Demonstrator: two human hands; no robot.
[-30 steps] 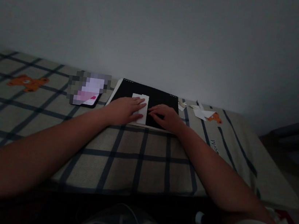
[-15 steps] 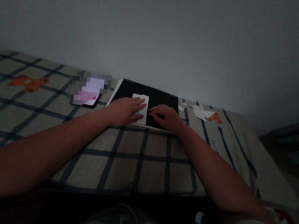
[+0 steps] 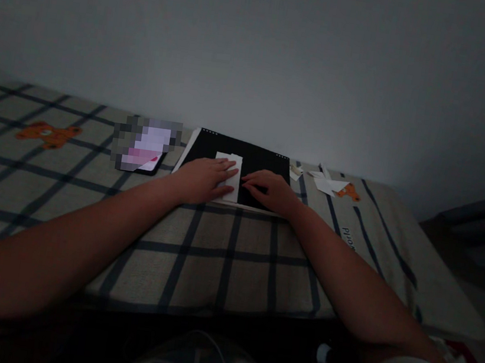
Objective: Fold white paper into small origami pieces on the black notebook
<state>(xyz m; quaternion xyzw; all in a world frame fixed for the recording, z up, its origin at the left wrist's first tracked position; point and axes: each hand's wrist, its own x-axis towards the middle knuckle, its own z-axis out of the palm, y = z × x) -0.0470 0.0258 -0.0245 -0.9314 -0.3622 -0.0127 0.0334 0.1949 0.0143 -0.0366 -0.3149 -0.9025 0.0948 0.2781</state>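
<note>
A folded white paper (image 3: 231, 173) lies on a black board (image 3: 254, 158) on the checked bed cover. My left hand (image 3: 202, 178) lies flat on the paper's left part, fingers stretched out to the right. My right hand (image 3: 268, 188) rests palm down on the board just right of the paper, its fingertips at the paper's right edge and slightly curled. Neither hand holds anything.
A phone (image 3: 143, 150) with a blurred-out screen lies left of the board. White paper scraps (image 3: 327, 183) lie to the right of it. The checked cover (image 3: 223, 256) has orange bear prints (image 3: 45, 133). A wall rises behind; the bed edge drops off at the right.
</note>
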